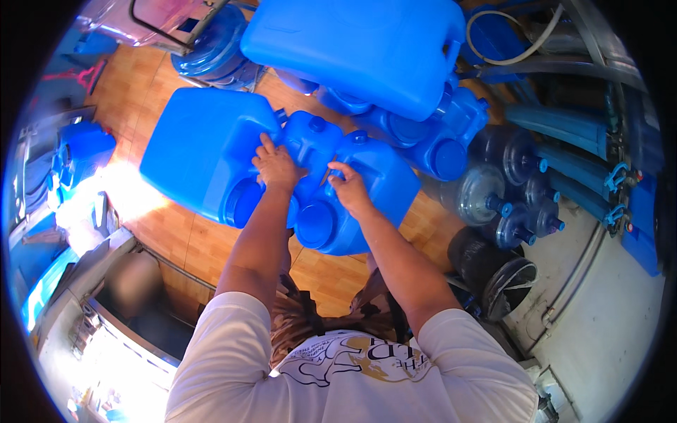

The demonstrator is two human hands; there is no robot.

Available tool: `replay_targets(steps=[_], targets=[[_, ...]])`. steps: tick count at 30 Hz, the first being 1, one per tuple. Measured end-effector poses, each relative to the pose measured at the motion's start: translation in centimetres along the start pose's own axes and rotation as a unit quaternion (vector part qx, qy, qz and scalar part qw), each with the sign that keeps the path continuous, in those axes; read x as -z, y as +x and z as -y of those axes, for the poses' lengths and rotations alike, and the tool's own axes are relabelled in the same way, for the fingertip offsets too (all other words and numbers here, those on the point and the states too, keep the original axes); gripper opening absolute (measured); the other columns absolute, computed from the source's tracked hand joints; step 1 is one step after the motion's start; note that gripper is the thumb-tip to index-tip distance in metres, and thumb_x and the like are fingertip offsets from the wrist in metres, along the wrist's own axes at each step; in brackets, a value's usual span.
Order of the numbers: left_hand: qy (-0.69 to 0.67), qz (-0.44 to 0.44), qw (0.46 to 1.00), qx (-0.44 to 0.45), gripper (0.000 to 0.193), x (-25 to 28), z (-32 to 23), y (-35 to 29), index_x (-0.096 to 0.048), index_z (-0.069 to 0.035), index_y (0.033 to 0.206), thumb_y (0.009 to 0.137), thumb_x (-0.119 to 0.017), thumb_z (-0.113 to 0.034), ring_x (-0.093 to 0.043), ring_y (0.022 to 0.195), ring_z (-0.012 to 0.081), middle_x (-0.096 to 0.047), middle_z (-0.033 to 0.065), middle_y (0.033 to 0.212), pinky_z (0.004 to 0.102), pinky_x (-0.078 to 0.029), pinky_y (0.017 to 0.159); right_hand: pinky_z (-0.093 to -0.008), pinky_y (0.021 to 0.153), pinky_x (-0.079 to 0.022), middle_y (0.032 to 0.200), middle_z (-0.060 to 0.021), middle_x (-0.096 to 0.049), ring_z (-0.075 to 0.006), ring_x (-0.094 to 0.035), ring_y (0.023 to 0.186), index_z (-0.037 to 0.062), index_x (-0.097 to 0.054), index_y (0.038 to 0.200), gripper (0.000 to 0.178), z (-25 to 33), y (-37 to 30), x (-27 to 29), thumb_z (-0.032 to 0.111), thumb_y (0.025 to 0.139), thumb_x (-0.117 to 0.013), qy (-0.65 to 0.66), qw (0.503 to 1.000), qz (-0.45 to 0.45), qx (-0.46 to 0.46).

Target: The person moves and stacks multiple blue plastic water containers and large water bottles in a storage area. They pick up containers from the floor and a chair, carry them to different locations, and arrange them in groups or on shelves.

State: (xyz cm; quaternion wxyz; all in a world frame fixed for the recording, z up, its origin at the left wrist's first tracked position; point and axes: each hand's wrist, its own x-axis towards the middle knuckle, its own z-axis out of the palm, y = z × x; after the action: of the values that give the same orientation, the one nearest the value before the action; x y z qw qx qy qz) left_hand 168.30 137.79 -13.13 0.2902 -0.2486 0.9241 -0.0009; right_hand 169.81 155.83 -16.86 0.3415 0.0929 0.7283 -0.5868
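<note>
Jerrycan (197, 144), leftmost, on the tan tiled floor (190, 236): smooth, opaque blue plastic, broad, round-cornered, with a wide round cap (245, 202). Left hand (276, 168): fingers spread wide over its inner edge. Middle jerrycan (308, 141): narrower, with a small knob-like cap (316, 124). Right hand (350, 190): fingers curled, narrow, over the rightmost jerrycan (389, 187); whether it grips anything cannot be told. Bottles (479, 192), farther right: translucent plastic, rounded, blue-capped.

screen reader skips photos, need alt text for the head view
A person's left hand and right hand reach over three blue plastic jerrycans on a wood-look floor. More blue jerrycans are beyond; clear water-cooler bottles cluster at right.
</note>
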Motion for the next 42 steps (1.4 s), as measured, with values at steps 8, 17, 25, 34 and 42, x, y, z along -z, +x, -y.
replay_targets(steps=[8, 17, 25, 34, 42], targets=[[-0.005, 0.052, 0.996, 0.078, 0.061, -1.2, 0.9, 2.3, -0.070, -0.015, 0.120, 0.071, -0.074, -0.050, -0.043, 0.131, 0.0407, -0.029, 0.0191, 0.155, 0.0514, -0.042, 0.102, -0.0394, 0.099, -0.046, 0.126, -0.0164, -0.061, -0.0333, -0.058, 0.119, 0.0140, -0.052, 0.127, 0.034, -3.8, -5.2, 6.3, 0.008, 0.094, -0.058, -0.111, 0.993, -0.005, -0.045], [-0.032, 0.043, 0.997, 0.060, 0.058, -5.3, 10.8, 1.0, -0.070, -0.021, 0.123, 0.070, -0.072, -0.046, -0.050, 0.124, 0.0435, -0.040, 0.0194, 0.145, 0.0519, -0.046, 0.101, -0.0388, 0.092, -0.049, 0.110, -0.0131, -0.067, -0.0308, -0.064, 0.104, 0.0137, -0.062, 0.117, 0.023, -8.0, -5.8, 10.6, 0.012, 0.094, -0.059, -0.135, 0.984, 0.055, -0.103], [-0.078, 0.046, 0.991, 0.095, 0.060, -5.9, 14.3, -2.2, -0.072, -0.012, 0.119, 0.067, -0.076, -0.043, -0.051, 0.124, 0.0399, -0.043, 0.0194, 0.145, 0.0475, -0.046, 0.103, -0.0421, 0.096, -0.048, 0.122, -0.0226, -0.063, -0.0349, -0.061, 0.113, -0.0012, -0.061, 0.121, 0.051, -2.1, 6.5, 32.3, 0.031, 0.083, -0.073, -0.258, 0.853, -0.454, 0.013], [-0.106, -0.025, 0.983, 0.151, 0.056, -5.4, 17.6, -12.0, -0.072, -0.008, 0.115, 0.069, -0.075, -0.040, -0.051, 0.123, 0.0439, -0.044, 0.0252, 0.141, 0.0486, -0.044, 0.104, -0.0445, 0.101, -0.047, 0.128, -0.0233, -0.062, -0.0395, -0.059, 0.120, -0.0005, -0.062, 0.128, 0.071, -3.3, 14.4, 38.0, 0.053, 0.081, -0.065, -0.316, 0.875, -0.308, -0.198], [-0.109, -0.015, 0.973, 0.203, 0.063, -5.3, 21.5, -16.3, -0.070, -0.004, 0.118, 0.071, -0.075, -0.045, -0.051, 0.125, 0.0447, -0.044, 0.0295, 0.141, 0.0474, -0.043, 0.105, -0.0353, 0.083, -0.049, 0.106, -0.0101, -0.071, -0.0187, -0.064, 0.094, -0.0023, -0.067, 0.118, 0.050, 7.9, -12.9, 45.4, 0.030, 0.082, -0.080, -0.092, 0.944, -0.315, -0.042]])
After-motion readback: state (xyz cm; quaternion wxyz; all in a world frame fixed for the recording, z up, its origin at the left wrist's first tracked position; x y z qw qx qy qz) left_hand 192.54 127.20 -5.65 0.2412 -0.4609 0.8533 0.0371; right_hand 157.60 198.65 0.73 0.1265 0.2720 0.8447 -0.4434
